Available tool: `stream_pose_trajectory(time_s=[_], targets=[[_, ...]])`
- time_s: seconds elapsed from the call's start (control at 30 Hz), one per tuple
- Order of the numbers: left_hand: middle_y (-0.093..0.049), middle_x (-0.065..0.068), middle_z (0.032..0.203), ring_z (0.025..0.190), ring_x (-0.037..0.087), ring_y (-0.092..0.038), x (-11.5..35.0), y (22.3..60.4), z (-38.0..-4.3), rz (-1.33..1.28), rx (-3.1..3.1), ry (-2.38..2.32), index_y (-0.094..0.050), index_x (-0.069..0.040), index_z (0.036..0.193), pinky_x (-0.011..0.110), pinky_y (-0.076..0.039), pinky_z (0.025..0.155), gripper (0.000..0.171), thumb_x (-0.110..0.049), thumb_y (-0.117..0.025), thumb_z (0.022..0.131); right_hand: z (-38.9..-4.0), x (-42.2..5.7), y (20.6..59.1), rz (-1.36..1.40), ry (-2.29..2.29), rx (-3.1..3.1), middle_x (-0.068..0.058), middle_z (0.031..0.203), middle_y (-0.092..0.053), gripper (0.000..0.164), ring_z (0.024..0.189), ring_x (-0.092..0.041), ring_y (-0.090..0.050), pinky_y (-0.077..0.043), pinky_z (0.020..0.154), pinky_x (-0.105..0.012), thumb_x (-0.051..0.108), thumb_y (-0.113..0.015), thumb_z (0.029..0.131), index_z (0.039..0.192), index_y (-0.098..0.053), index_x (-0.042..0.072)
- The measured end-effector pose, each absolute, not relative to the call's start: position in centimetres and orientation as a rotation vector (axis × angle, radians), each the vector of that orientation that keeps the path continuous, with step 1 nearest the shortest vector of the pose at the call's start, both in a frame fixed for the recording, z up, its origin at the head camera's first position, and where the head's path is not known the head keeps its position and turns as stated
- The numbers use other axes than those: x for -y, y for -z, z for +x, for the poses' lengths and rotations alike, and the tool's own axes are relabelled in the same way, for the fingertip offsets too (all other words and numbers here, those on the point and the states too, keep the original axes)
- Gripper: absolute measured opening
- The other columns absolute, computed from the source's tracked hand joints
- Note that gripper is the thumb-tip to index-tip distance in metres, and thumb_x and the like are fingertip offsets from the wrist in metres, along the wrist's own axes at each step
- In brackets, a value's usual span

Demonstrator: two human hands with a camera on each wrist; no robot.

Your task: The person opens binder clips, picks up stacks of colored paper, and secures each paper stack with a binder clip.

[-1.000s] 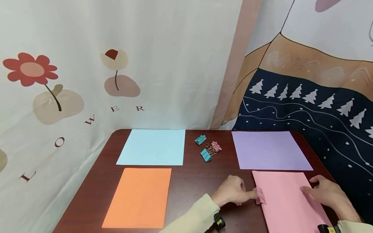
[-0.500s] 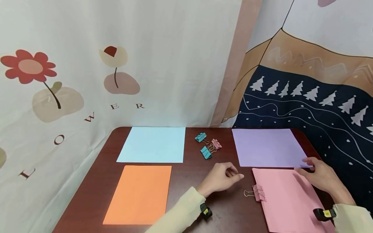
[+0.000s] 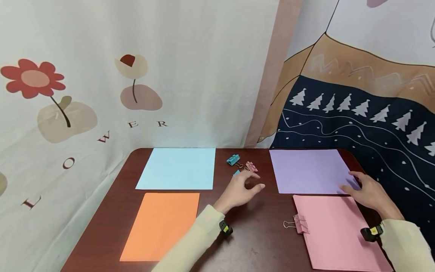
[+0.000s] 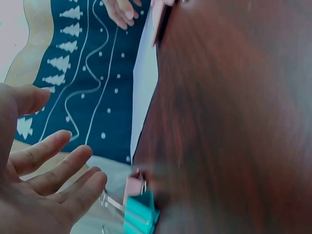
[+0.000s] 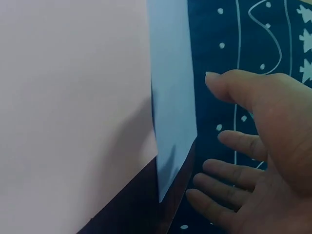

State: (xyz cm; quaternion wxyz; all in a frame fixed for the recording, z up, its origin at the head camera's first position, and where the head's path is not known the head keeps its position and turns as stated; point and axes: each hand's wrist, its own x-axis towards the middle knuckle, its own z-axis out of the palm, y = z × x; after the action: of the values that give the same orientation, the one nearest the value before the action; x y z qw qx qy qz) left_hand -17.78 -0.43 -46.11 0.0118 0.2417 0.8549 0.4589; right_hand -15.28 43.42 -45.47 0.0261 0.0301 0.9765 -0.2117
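My left hand (image 3: 238, 192) hovers just in front of several loose binder clips, with its thumb and fingers spread and holding nothing. A teal binder clip (image 3: 233, 159) and a pink binder clip (image 3: 251, 166) lie there; another teal binder clip (image 3: 236, 172) is mostly hidden by the hand. My right hand (image 3: 372, 192) is over the near right corner of the purple paper (image 3: 309, 170), fingers apart and nothing in them; contact is unclear. Near it lies a stack of pink paper (image 3: 340, 230), its left edge gripped by a pink binder clip (image 3: 301, 223).
Light blue paper (image 3: 176, 168) lies at the back left of the dark wooden table (image 3: 258, 234), orange paper (image 3: 161, 226) in front of it. A printed curtain (image 3: 190, 75) hangs against the back edge.
My left hand has left the clip on the pink paper and moved left and back to the loose clips. My right hand has moved back from the pink paper to the purple paper's corner.
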Motion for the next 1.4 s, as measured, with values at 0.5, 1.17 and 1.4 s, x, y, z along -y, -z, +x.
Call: stream_pose_trajectory(time_s=[0.5, 1.17, 1.4], targets=[[-0.062, 0.008, 0.138, 0.133, 0.025, -0.056, 2.6, 46.7, -21.4, 0.728, -2.811, -1.237, -0.063, -0.008, 0.134, 0.044, -0.047, 0.113, 0.042, -0.028, -0.07, 0.098, -19.1, -44.2, 46.6, -0.002, 0.655, -2.985, -0.046, 0.151, -0.026, 0.084, 0.137, -0.064, -0.027, -0.025, 0.109, -0.078, 0.045, -0.066, 0.097, 0.149, -0.034, -0.012], [-0.07, 0.009, 0.124, 0.097, 0.017, -0.065, 2.1, 47.6, -23.6, 0.78, -2.86, -0.957, -0.061, -0.008, 0.137, 0.031, -0.054, 0.087, 0.035, -0.008, -0.059, 0.103, -21.4, -44.4, 47.2, 0.025, 0.593, -2.92, -0.047, 0.148, -0.027, 0.075, 0.136, -0.063, -0.027, -0.024, 0.112, -0.076, 0.031, -0.062, 0.097, 0.145, -0.035, -0.019], [-0.073, 0.005, 0.103, 0.069, 0.008, -0.056, 2.6, 47.7, -24.0, 0.772, -2.868, -0.969, -0.065, -0.009, 0.127, 0.025, -0.049, 0.068, 0.027, -0.009, -0.065, 0.1, -21.9, -44.5, 47.3, 0.052, 0.566, -2.922, -0.047, 0.144, -0.035, 0.072, 0.13, -0.062, -0.037, -0.031, 0.109, -0.075, 0.03, -0.068, 0.094, 0.141, -0.041, -0.018]])
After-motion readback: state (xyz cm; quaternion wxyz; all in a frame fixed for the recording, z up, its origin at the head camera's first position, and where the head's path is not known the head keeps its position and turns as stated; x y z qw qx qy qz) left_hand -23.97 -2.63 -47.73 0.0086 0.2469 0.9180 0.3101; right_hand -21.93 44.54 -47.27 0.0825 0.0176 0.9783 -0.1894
